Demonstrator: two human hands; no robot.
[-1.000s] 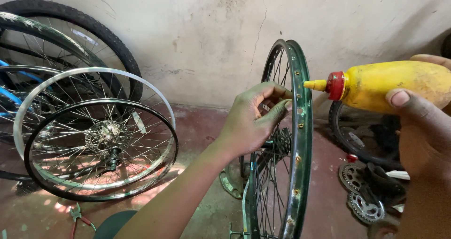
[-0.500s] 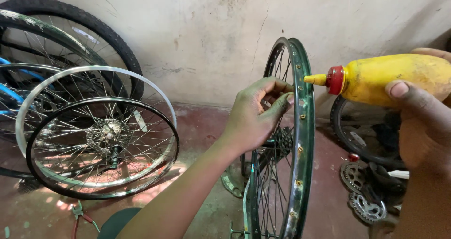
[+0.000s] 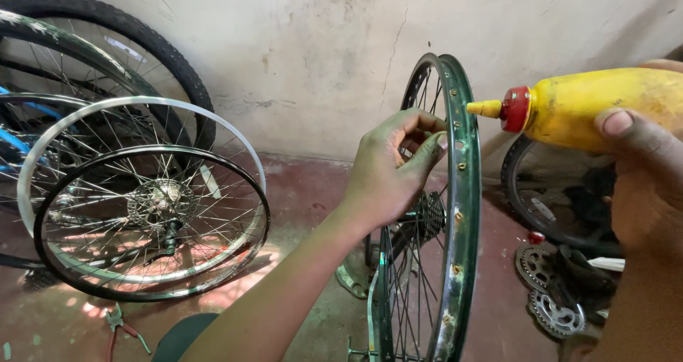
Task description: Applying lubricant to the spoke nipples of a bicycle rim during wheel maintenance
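Observation:
A green bicycle wheel rim (image 3: 466, 212) with spokes stands upright in front of me, edge on. My left hand (image 3: 391, 170) grips the rim's left edge near the top, thumb and fingers pinched on it. My right hand (image 3: 644, 177) holds a yellow squeeze bottle (image 3: 597, 106) with a red collar. The bottle lies almost level, and its yellow nozzle tip (image 3: 480, 108) points left and nearly touches the rim's inner channel. A toothed sprocket cluster (image 3: 430, 216) shows at the hub behind my left hand.
Several spoked wheels lean on the wall at left: a black rim (image 3: 153, 223), a silver rim (image 3: 142, 113) and a tyred wheel (image 3: 128, 42). Red-handled pliers (image 3: 117, 326) lie on the floor. Loose chainrings (image 3: 548, 291) and a tyre (image 3: 541, 198) sit at right.
The wheel rim has shifted slightly right in view and my left hand's grip on it has tightened. The bottle's nozzle has stayed close by the rim's channel.

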